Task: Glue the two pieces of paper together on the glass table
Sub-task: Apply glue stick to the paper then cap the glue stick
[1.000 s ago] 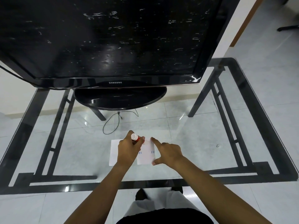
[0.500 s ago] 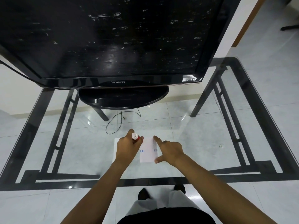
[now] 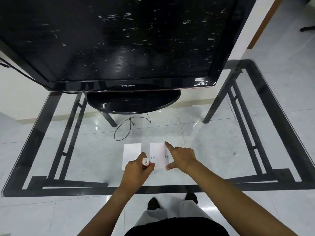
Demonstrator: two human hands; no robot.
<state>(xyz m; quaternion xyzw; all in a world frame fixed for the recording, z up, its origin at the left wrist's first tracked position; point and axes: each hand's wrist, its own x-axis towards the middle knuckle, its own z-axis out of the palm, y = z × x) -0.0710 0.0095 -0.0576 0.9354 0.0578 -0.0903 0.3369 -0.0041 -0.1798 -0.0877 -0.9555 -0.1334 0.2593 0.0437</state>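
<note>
Head view: I am seeing my left hand (image 3: 136,171) with its fingers wrapping a red glue stick (image 3: 146,163), tip down at the near left corner of the printed paper (image 3: 158,155). My right hand (image 3: 181,158) is lying open, index finger and thumb pinning that paper's right edge. Just beside it, a blank paper (image 3: 131,155) is lying flat on the glass worktop (image 3: 213,150).

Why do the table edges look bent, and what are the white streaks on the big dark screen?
Head view: the wide-angle lens bows the glass table frame outward; the streaks on the television look like reflected room light; the shoes below are blurred, while the hands and papers stay fairly sharp.
</note>
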